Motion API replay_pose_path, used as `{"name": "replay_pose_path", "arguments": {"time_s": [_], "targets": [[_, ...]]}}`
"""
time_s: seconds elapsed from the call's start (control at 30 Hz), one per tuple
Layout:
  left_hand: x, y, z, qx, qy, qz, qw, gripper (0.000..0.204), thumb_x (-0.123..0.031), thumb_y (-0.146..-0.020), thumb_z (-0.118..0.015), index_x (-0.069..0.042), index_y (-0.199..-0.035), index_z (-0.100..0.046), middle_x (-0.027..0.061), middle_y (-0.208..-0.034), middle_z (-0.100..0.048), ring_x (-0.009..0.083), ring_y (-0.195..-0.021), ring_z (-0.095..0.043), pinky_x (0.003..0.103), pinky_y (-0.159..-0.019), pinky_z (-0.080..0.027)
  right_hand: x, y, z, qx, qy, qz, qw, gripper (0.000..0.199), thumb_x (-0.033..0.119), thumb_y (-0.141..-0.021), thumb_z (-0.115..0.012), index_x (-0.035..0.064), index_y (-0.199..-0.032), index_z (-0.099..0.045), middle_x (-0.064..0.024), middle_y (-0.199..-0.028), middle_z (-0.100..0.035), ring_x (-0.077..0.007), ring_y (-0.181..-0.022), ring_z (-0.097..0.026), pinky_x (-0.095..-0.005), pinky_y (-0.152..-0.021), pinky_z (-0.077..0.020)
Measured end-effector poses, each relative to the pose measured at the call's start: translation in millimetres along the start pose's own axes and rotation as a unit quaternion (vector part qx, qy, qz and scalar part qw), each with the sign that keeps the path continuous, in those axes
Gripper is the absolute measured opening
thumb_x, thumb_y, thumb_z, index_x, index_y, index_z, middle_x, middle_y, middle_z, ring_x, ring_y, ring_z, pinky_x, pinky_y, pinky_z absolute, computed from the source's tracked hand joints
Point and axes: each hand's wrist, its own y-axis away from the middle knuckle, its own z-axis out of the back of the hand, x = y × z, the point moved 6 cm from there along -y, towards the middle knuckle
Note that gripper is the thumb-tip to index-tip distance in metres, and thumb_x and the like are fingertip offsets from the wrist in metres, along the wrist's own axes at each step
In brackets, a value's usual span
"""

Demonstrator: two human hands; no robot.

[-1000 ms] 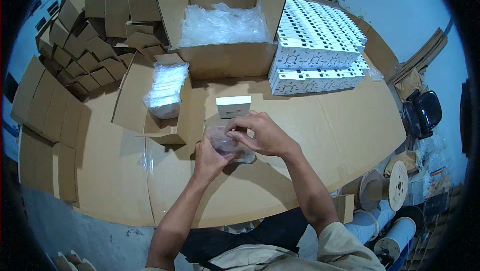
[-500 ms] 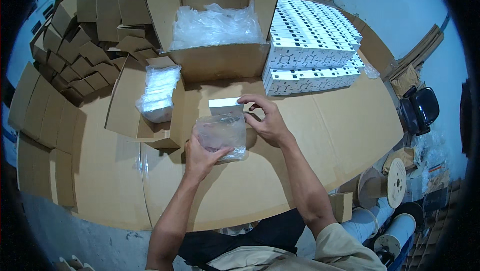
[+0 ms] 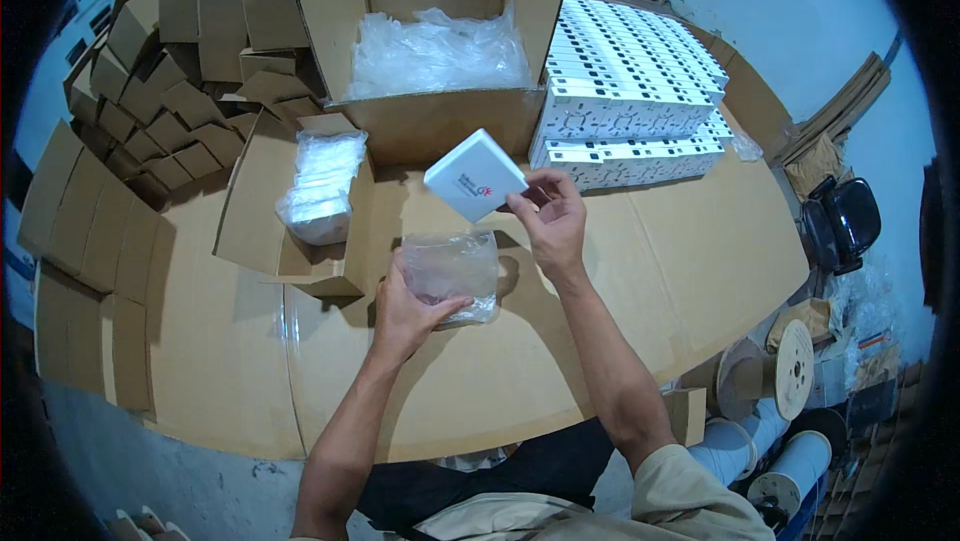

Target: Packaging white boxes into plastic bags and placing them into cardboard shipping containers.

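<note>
Between the thumb and fingers of my right hand (image 3: pixel 553 221) is a flat white box (image 3: pixel 474 177) with small print on its face. It is held tilted by its right corner, above the table and apart from the bag. My left hand (image 3: pixel 408 309) grips a clear plastic bag (image 3: pixel 452 263) over the table, its thumb across the front and its other fingers mostly hidden behind. Left of the bag stands an open cardboard carton (image 3: pixel 352 259) with a row of plastic-wrapped white boxes (image 3: pixel 322 186) inside.
A large carton (image 3: pixel 440 116) full of clear plastic bags (image 3: pixel 440 53) stands at the back. Stacked white boxes (image 3: pixel 630 106) rise at the back right. Several empty brown cartons (image 3: pixel 165 91) are piled at the left. Cable spools (image 3: pixel 793 366) lie beyond the cardboard-covered table (image 3: pixel 690 281) at right.
My right hand has raised the white box up and away from the bag and turned its printed face into view. The left hand still holds the bag in nearly the same place.
</note>
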Motion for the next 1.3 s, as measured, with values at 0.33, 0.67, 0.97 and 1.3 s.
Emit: {"name": "replay_pose_path", "arguments": {"time_s": [0.33, 0.67, 0.97, 1.3], "targets": [[7, -4, 1, 0.011, 0.001, 0.017, 1.0, 0.084, -0.021, -0.06, -0.097, 0.001, -0.126, -0.05, 0.0181, -0.118, -0.068, 0.0275, -0.106, -0.069, 0.04, -0.091, -0.057, 2, 7, -3, 0.011, -0.092, -0.068, 0.993, 0.025, -0.003, -0.09, -0.071, -0.0006, -0.106, -0.052, -0.0106, -0.102, -0.065, -0.0191, -0.099, -0.067, -0.0348, -0.087, -0.0601], [5, -5, 3, 0.005, -0.007, 0.013, 1.0, 0.082, -0.021, -0.062, -0.097, 0.0, -0.125, -0.05, 0.0184, -0.115, -0.07, 0.0278, -0.104, -0.07, 0.04, -0.088, -0.057, -1, 9, 0, 0.062, -0.023, -0.084, 0.994, 0.021, -0.002, -0.091, -0.07, 0.0013, -0.104, -0.054, -0.0083, -0.1, -0.065, -0.0137, -0.095, -0.065, -0.0294, -0.087, -0.0535], [-10, -4, 4, 0.001, -0.016, -0.005, 1.0, 0.075, -0.023, -0.064, -0.096, 0.0, -0.119, -0.051, 0.0175, -0.109, -0.071, 0.0263, -0.099, -0.071, 0.039, -0.084, -0.058, -5, 13, -10, 0.108, -0.023, -0.133, 0.985, 0.02, -0.002, -0.091, -0.069, 0.0006, -0.103, -0.054, -0.009, -0.103, -0.065, -0.0141, -0.099, -0.063, -0.0307, -0.09, -0.0535], [10, -5, -2, -0.011, 0.125, 0.035, 0.992, 0.044, -0.027, -0.088, -0.08, 0.0, -0.113, -0.056, 0.0115, -0.103, -0.069, 0.0167, -0.094, -0.066, 0.034, -0.082, -0.054, -12, 16, -12, 0.153, 0.01, -0.137, 0.979, 0.018, -0.003, -0.091, -0.068, -0.0005, -0.104, -0.055, -0.0076, -0.101, -0.06, -0.0134, -0.1, -0.059, -0.0294, -0.089, -0.0507]]}}
